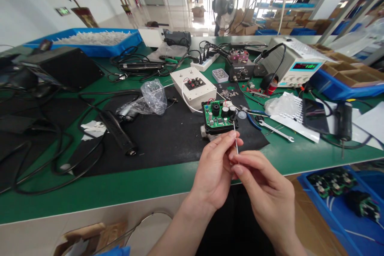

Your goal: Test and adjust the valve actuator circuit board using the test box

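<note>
A thin pale rod [236, 141], possibly a wire or cable tie, runs between my two hands, its upper end by the circuit board. My left hand [216, 168] pinches it between thumb and fingers, palm partly turned up. Lower down, the fingertips of my right hand [264, 186] are closed on the same rod. Just beyond my hands lies a green circuit board [213, 119] with black round parts, set in a black housing with a metal fitting at its left side. Behind it stands a beige box [195, 90] with a small black panel of switches, joined to it by a white cable.
Right of the board are blue-handled pliers [254, 122] and a wrench [280, 133]. A power supply [295, 64] stands at back right. Left are a black handheld tool [117, 132], plastic wrap [153, 97] and cables. A blue bin [322, 212] of boards sits below right.
</note>
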`<state>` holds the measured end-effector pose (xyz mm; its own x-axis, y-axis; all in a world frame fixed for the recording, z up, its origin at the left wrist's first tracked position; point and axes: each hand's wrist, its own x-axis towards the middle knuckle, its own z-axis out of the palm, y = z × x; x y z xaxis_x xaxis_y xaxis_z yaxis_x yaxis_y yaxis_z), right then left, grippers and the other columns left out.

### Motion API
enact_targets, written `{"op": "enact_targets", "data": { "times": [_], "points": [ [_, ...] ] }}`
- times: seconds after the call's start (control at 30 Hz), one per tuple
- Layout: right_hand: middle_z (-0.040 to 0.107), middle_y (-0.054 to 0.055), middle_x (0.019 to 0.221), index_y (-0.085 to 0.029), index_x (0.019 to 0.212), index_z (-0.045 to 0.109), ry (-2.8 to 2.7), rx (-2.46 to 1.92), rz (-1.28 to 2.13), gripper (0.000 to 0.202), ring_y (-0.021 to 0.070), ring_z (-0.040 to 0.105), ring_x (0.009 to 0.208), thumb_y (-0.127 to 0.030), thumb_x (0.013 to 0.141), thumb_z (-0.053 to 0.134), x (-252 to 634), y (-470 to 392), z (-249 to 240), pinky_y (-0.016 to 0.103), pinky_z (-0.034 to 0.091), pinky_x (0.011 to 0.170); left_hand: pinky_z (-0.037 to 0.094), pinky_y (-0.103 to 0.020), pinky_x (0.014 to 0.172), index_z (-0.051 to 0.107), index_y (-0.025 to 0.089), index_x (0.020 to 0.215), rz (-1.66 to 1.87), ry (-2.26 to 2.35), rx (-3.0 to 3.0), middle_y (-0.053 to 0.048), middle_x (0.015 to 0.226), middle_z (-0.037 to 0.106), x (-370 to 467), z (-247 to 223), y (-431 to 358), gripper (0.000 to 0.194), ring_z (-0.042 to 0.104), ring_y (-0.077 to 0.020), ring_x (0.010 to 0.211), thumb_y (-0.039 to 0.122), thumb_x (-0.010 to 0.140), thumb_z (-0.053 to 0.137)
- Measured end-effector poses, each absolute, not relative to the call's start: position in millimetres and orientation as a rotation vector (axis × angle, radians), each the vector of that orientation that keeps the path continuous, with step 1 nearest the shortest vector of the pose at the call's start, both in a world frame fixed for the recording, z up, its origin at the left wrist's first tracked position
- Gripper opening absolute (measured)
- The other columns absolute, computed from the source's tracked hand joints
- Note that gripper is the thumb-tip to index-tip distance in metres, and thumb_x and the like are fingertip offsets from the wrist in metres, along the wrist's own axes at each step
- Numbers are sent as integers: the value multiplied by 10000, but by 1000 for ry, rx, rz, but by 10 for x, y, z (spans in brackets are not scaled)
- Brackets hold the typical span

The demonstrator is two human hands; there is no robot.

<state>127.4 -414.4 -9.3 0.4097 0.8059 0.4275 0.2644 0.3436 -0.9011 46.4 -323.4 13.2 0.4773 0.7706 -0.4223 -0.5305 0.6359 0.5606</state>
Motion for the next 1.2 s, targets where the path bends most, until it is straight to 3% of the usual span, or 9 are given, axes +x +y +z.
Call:
{"op": "enact_targets", "data": {
  "times": [0.17, 0.33, 0.4, 0.5, 0.57, 0.63, 0.83, 1.0, 1.2],
  "points": [
    [775, 59, 1214, -234, 1263, 803, -1263, -1199, 365, 336, 176, 751, 1144, -3, 1031, 731, 1299, -4115, -112, 264, 606, 1004, 476, -169, 608, 805, 148, 980, 871, 720, 556, -24, 920, 715, 410, 67, -3320, 299, 569, -65, 682, 426, 931, 904],
    [792, 56, 1183, -206, 1278, 785, -1376, -1233, 143, 375, 159, 754, 1102, 45, 1003, 741, 1334, -4100, -138, 256, 602, 973, 566, -241, 847, 732, 233, 1153, 1490, 1068, 1245, -12, 1045, 718, 88, -45, -3197, 207, 674, -129, 904, 303, 991, 842],
    [797, 65, 1176, -186, 1281, 777, -1415, -1226, 69, 374, 164, 757, 1093, 54, 995, 751, 1348, -4092, -142, 269, 608, 966, 574, -335, 1038, 671, 251, 1298, 1593, 1066, 1559, -51, 1276, 692, -72, -80, -2953, 456, 690, -200, 1161, 255, 906, 903],
    [804, 77, 1158, -164, 1274, 768, -1443, -1215, -25, 356, 170, 763, 1076, 50, 989, 774, 1361, -4073, -145, 282, 615, 956, 489, -503, 1269, 473, 307, 1580, 1246, 836, 1847, -111, 1607, 564, -236, -140, -2493, 895, 526, -317, 1547, 315, 832, 963],
    [806, 81, 1153, -159, 1260, 767, -1448, -1217, -61, 338, 175, 768, 1065, 40, 987, 787, 1364, -4059, -148, 287, 620, 950, 453, -553, 1312, 299, 327, 1697, 1043, 745, 1883, -151, 1721, 458, -266, -182, -2242, 1172, 429, -349, 1636, 365, 770, 1016],
    [809, 82, 1143, -164, 1252, 766, -1448, -1224, -79, 330, 183, 775, 1052, 31, 987, 793, 1364, -4050, -153, 295, 628, 939, 444, -570, 1322, 235, 316, 1726, 916, 677, 1859, -174, 1733, 452, -236, -213, -2096, 1275, 434, -363, 1640, 384, 740, 1041],
    [819, 71, 1132, -194, 1249, 775, -1410, -1253, -88, 329, 198, 792, 1013, 2, 985, 787, 1349, -4065, -164, 315, 643, 905, 436, -530, 1330, 512, 250, 1515, 946, 580, 1741, -139, 1599, 614, -32, -254, -2108, 968, 609, -353, 1492, 349, 721, 1056],
    [825, 37, 1062, -233, 1200, 816, -1166, -1271, 122, 266, 177, 800, 944, -54, 1085, 655, 1289, -4069, -144, 301, 652, 865, 611, -459, 1149, 470, 266, 1444, 960, 544, 1533, -142, 1558, 618, 47, -329, -2158, 947, 698, -339, 1380, 315, 702, 1056],
    [843, 66, 1177, -265, 1273, 824, -898, -981, 563, 225, 203, 847, 982, -187, 1152, 650, 1314, -4034, -193, 305, 715, 871, 640, -436, 1104, 461, 274, 1416, 1005, 525, 1528, -139, 1600, 550, 84, -359, -2166, 897, 694, -327, 1366, 317, 732, 1039]
  ]
}}
